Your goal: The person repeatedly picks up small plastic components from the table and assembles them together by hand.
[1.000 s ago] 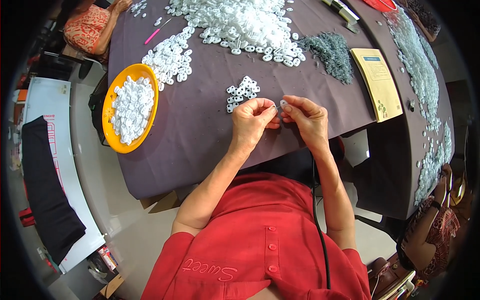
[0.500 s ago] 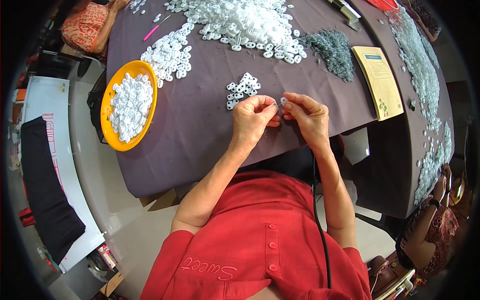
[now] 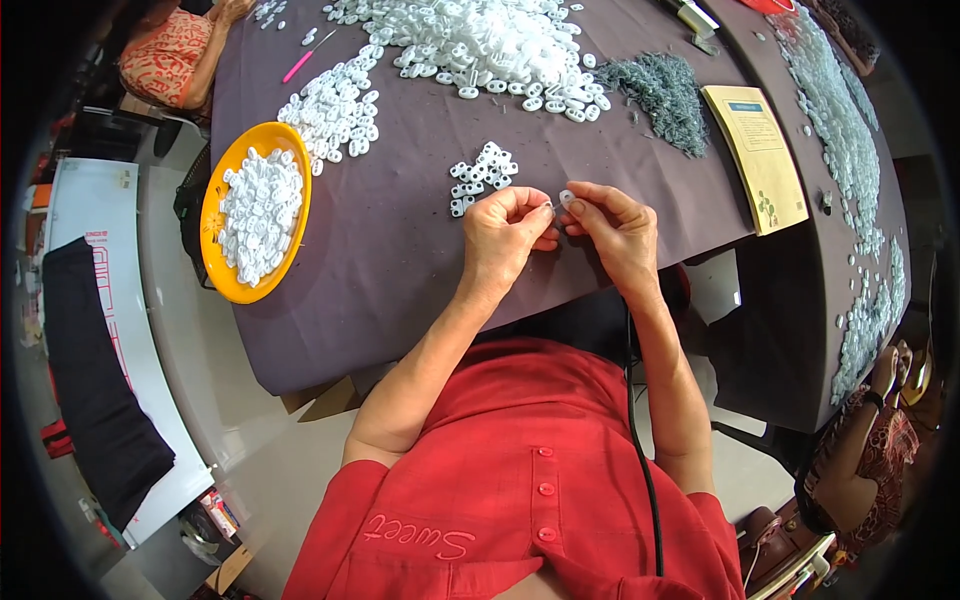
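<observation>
Above the table's near edge, my two hands face each other, fingertips a small gap apart. In the right hand (image 3: 618, 228) a small white oval plastic piece with holes (image 3: 567, 197) is pinched between thumb and forefinger. My left hand (image 3: 503, 225) is closed in a pinch too; a tiny greyish bit shows at its fingertips, too small to name. Just beyond the left hand lies a small cluster of white pieces with dark holes (image 3: 482, 178).
A yellow oval bowl (image 3: 212, 190) of white pieces stands left. Farther back are a large white heap (image 3: 490, 50), a pink-handled hook (image 3: 298, 68), grey short strands (image 3: 665, 100) and a yellow booklet (image 3: 755, 160). People sit at far left and right; clear pieces (image 3: 840, 130) cover the right table.
The white piece in my right hand has tilted and shows more above the fingertips. Both hands keep nearly the same place; the view has shifted slightly.
</observation>
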The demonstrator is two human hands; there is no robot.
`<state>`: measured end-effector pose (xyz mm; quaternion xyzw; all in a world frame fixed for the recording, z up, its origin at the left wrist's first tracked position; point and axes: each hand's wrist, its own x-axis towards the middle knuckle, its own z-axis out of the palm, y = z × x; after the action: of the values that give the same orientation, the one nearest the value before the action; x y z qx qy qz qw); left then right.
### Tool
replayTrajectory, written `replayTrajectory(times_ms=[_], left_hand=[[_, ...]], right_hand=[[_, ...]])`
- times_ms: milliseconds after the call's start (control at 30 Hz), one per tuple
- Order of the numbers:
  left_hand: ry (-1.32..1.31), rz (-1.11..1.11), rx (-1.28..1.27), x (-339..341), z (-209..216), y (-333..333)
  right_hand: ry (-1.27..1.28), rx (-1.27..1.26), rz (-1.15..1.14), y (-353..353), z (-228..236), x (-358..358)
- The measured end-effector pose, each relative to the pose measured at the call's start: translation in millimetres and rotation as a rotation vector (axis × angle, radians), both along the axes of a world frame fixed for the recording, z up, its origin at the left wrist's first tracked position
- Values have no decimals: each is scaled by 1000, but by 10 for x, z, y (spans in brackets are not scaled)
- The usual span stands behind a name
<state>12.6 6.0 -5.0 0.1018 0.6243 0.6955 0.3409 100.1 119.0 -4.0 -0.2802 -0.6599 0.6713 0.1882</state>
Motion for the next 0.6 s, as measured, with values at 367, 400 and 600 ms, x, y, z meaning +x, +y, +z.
replayTrajectory(times_ms=[367,400,600], left_hand=[[49,-29,-25,14,-17,19],[26,-34,-19,12,-11,22],[87,-89,-106,-15,40,20]], right_hand=[[-13,83,32,-23,-28,10],[9,81,26,-27,-33,7],[17,78,30,-15,-17,20]])
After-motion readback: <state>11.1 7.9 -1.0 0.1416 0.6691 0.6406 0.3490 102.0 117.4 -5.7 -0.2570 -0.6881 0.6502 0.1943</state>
